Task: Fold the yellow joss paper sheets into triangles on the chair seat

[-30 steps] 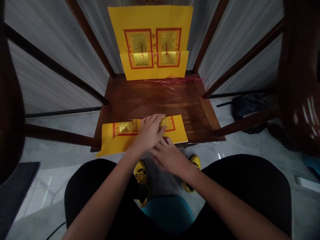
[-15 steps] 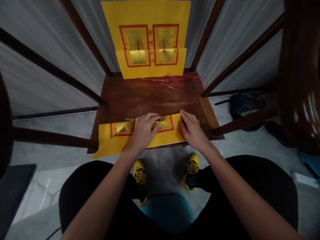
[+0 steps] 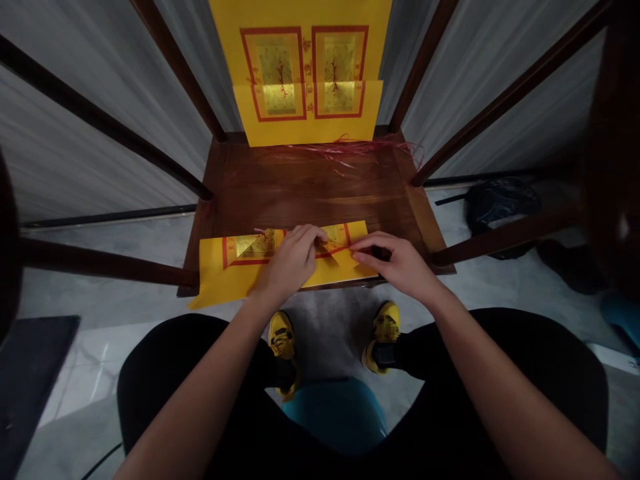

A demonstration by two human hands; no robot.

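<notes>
A sheet of yellow joss paper [image 3: 225, 270] with red frames and gold foil patches lies at the front edge of a wooden seat. Lying across its middle, my left hand [image 3: 295, 257] has its fingers bent together on the paper near a raised fold; its thumb is mostly hidden. My right hand [image 3: 400, 263] pinches a folded flap at the right part of the sheet between thumb and fingertips. The sheet's left end hangs a little over the seat's front edge.
More yellow joss paper [image 3: 313, 132] with two red-framed gold panels stands at the seat's back. Pink-red string strands [image 3: 345, 150] lie before it on the wooden seat [image 3: 300, 187]. Dark rods rise around. A dark backpack [image 3: 503, 210] is on the floor at right; a blue stool [image 3: 335, 413] is below me.
My right hand has shifted from the sheet's right end, drawing a flap of paper inward and toward me. My left hand's fingers have bent more. The view has tilted slightly.
</notes>
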